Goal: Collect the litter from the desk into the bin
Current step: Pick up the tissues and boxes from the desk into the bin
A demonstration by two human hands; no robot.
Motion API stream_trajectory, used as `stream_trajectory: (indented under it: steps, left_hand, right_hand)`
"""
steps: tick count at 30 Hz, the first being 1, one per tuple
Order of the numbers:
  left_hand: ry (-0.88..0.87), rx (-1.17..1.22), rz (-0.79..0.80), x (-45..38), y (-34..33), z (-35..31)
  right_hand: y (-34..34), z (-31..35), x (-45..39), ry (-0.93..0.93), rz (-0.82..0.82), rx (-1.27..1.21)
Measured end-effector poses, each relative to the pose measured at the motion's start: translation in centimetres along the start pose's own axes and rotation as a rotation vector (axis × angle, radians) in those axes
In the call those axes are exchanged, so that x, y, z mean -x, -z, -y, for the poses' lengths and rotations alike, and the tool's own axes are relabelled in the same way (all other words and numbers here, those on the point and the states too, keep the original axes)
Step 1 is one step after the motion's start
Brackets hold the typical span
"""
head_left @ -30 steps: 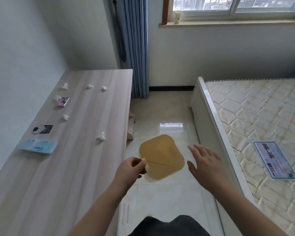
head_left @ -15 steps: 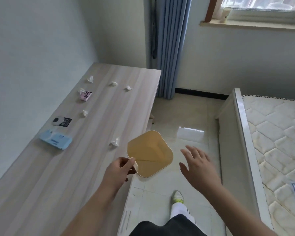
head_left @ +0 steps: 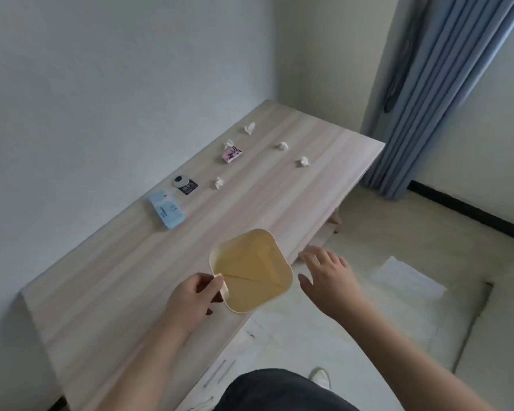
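Bin brought to the counter edge
Left hand [head_left: 195, 298] fingers [head_left: 217, 280] pinch the bin [head_left: 251, 269] rim, keeping it open; right hand [head_left: 328, 274] fingers spread beside it.

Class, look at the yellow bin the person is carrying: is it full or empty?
Empty. The bin, pinched at its rim by the left hand, shows only bare yellow inner walls and floor.

Empty yellow bin [head_left: 251, 269] held over the desk [head_left: 131, 277] edge; five crumpled, seemingly tissue, scraps [head_left: 304, 162] beyond.

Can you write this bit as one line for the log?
left hand: holds bin by rim | right hand: open, empty | tissue wads: on desk
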State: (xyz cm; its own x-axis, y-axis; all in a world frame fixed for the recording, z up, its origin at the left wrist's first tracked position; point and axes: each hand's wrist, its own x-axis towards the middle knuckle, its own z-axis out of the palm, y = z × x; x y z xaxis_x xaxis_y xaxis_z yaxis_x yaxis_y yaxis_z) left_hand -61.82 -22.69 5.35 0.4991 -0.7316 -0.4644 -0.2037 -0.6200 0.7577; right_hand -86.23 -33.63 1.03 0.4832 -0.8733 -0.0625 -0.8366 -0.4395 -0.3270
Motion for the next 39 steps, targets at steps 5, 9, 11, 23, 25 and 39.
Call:
stream_trajectory:
  steps: [5, 9, 11, 23, 25, 39]
  left_hand:
    - [0.103, 0.105, -0.214, 1.2, 2.2, 2.7]
    - [0.201, 0.198, -0.317, 1.9, 4.4, 5.5]
    - [0.223, 0.221, -0.347, 1.8, 5.3, 6.8]
    - [0.252, 0.303, -0.340, -3.6, 10.0, 11.1]
    - [0.254, 0.295, -0.321, -4.5, 10.4, 11.3]
    - [0.358, 0.343, -0.414, -7.0, 8.2, 9.6]
  right_hand:
    - [-1.2, 2.6, -3.7, 0.162, 0.069, -0.020]
    - [-2.6, 4.9, -6.1, 0.248, 0.130, -0.005]
    - [-3.4, 5.9, -7.4, 0.277, 0.165, 0.024]
    - [-6.2, 11.0, -13.6, 0.289, 0.308, 0.122]
    - [-6.8, 11.1, -14.3, 0.268, 0.349, 0.135]
    - [-13.1, 9.1, -20.0, 0.368, 0.547, 0.319]
